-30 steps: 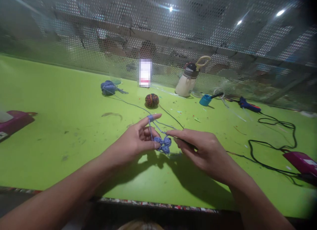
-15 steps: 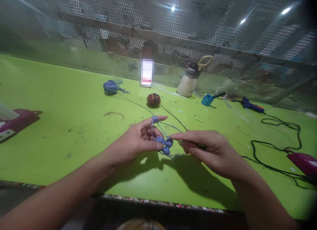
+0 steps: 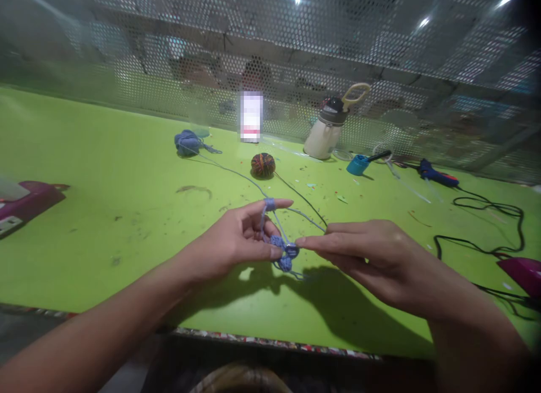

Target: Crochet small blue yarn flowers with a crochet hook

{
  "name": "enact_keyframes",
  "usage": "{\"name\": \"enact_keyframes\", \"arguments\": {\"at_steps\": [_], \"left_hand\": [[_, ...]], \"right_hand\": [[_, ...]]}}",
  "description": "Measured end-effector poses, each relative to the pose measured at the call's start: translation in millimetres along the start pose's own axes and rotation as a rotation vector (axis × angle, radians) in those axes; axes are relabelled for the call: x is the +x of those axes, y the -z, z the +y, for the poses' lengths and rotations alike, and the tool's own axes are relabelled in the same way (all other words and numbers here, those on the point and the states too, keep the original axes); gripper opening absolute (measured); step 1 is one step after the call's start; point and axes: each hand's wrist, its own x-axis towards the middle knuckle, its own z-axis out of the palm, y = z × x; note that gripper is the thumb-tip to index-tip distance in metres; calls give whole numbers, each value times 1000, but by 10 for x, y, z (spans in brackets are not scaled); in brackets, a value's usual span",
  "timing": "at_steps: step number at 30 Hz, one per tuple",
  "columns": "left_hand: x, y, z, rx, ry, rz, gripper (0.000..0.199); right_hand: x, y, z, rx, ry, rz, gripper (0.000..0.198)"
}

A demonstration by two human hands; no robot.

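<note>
My left hand (image 3: 230,235) pinches a small blue crochet piece (image 3: 285,263) between thumb and fingers. Blue yarn (image 3: 269,203) is wound round its raised index finger and runs back to a blue yarn ball (image 3: 186,142) at the far left. On the right, my right hand (image 3: 372,249) is closed round a crochet hook, mostly hidden under the fingers. Its index fingertip almost touches the worked loops, where the hook's tip seems to sit. Beyond the hands rests a multicoloured yarn ball (image 3: 262,165), its dark strand reaching towards my right hand.
A phone (image 3: 251,116) leans at the perforated screen. Right of it stand a bottle (image 3: 323,136), a blue pot (image 3: 357,165) and a blue glue gun (image 3: 437,174) with a looping black cord. Magenta devices lie at the left (image 3: 38,200) and right (image 3: 522,273) edges.
My right hand has turned and shifted slightly right, so the dark hook shaft seen under its fingers before is now covered. My left hand keeps its pinch. The whole view has shifted slightly.
</note>
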Motion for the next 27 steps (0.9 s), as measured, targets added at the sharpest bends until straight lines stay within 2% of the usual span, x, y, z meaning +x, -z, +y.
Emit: {"name": "enact_keyframes", "arguments": {"at_steps": [16, 27], "left_hand": [[-7, 1, -8, 16, 0, -12, 66], [6, 5, -13, 51, 0, 17, 64]], "right_hand": [[-10, 31, -55, -90, -63, -118, 51], [-24, -1, -83, -159, -102, -113, 52]]}}
